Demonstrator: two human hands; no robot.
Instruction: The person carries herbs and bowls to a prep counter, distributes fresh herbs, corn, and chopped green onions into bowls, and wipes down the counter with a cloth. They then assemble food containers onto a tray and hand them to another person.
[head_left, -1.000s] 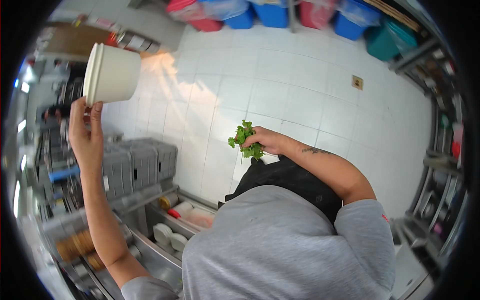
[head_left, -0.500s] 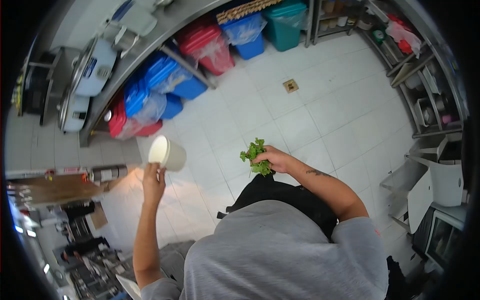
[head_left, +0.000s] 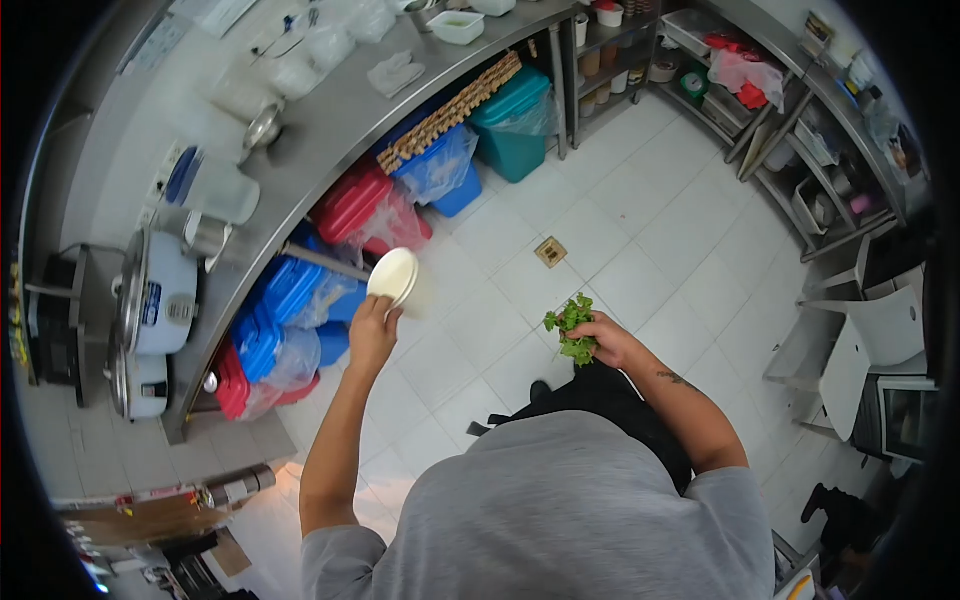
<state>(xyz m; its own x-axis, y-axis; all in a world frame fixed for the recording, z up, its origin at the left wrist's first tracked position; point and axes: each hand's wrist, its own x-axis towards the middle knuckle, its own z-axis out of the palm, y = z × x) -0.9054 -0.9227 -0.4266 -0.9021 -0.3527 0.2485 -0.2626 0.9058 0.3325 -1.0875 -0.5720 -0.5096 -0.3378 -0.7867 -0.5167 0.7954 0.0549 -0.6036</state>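
Note:
My left hand [head_left: 374, 332] is stretched out ahead at the left, its fingers closed on the rim of a round whitish plastic tub [head_left: 396, 275]. The tub's pale round end faces me; its cloudy side is partly blurred. Closer to my body, on the right, my right hand [head_left: 612, 340] is wrapped round a bunch of leafy green herbs [head_left: 572, 322]. The leaves stick out beyond the fingers, and the stems are mostly hidden in the grip. Both hands are over the tiled floor, apart from each other.
A steel counter [head_left: 345, 145] curves along the left, with rice cookers [head_left: 165, 295] and a white dish [head_left: 458, 28] on it. Lidded bins in red, blue and green [head_left: 515, 120] stand beneath. Shelves [head_left: 800, 170] and a white chair [head_left: 840, 370] are at the right.
My view has turned and moved forward, with more of the counter now showing. Both hands keep their holds, and the tub appears nearer the bins.

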